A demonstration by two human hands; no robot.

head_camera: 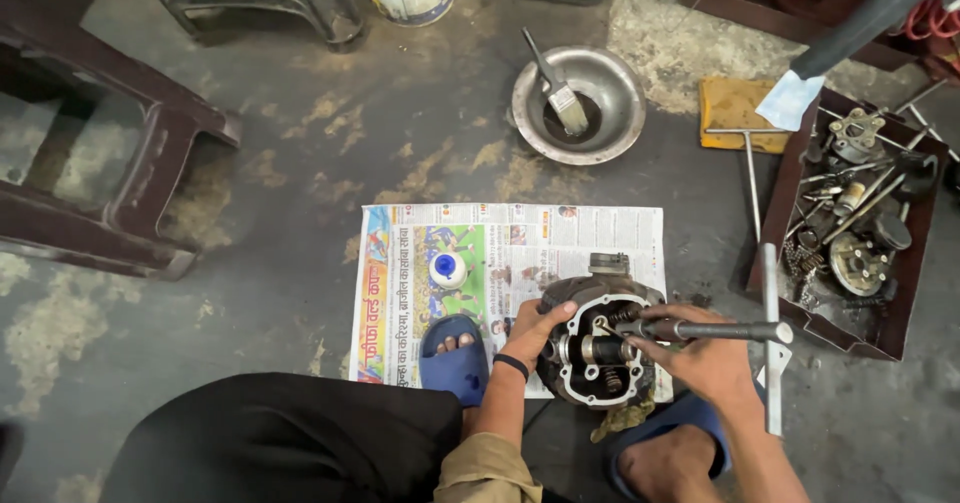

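The right hand (700, 355) grips a T-handle wrench (735, 331), its shaft lying level and pointing left into the cylinder head (590, 353). The left hand (538, 331) clasps the head's left rim.

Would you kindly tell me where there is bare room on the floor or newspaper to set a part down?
Free: the newspaper's upper right strip, above the engine part; the floor between the metal bowl and the brown stool. Crowded: the parts tray on the right, and around the left hand and right hand.
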